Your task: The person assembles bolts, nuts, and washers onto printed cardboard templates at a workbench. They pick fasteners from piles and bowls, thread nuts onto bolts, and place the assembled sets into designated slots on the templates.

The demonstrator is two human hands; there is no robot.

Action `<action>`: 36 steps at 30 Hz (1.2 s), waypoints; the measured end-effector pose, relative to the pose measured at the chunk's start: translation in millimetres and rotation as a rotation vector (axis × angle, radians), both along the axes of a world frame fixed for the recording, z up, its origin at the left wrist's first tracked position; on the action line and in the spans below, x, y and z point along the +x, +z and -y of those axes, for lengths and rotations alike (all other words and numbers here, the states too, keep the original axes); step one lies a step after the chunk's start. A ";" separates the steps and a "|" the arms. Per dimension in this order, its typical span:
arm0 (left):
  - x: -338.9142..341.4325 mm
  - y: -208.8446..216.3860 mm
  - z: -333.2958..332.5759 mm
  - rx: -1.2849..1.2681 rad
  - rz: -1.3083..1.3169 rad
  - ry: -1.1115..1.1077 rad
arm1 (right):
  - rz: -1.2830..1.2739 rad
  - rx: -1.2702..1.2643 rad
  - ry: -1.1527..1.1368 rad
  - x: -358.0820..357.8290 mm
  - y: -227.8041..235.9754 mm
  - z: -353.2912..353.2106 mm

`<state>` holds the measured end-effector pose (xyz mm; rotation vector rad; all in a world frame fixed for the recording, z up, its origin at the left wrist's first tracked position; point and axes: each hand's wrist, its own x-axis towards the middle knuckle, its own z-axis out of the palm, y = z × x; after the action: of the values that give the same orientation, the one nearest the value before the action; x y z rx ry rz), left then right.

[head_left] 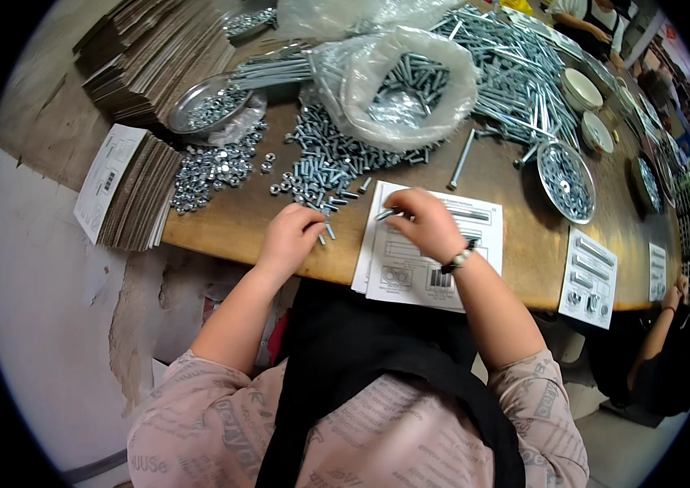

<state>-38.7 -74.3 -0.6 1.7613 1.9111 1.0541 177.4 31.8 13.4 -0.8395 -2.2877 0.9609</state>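
Observation:
My right hand is closed round a short silver bolt, held just over a stack of printed cards at the table's front edge. Pictures of bolts are printed on the top card. To the left, my left hand pinches its fingertips together beside the loose bolts; whatever lies between them is hidden. A pile of small bolts spreads just beyond that hand. Left of the pile lies a heap of nuts.
Behind stands an open plastic bag of bolts, with long bolts heaped to its right. A metal bowl holds small parts. Folded cardboard is stacked at left. Another card lies right, near a co-worker's hand.

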 end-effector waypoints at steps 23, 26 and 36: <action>123.7 -23.5 -28.4 -0.275 0.142 -0.496 | 0.124 0.590 0.139 104.6 -34.8 56.6; 116.1 -26.1 -26.7 -0.209 0.124 -0.462 | 0.133 0.532 0.026 90.4 -30.4 66.2; 116.9 -19.1 -6.6 -0.139 0.086 -0.500 | 0.190 0.255 -0.305 99.8 -38.2 58.6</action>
<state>78.2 -67.7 -19.7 1.9318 1.3475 0.7781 277.2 -26.7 -24.9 -1.1631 -2.2843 0.4625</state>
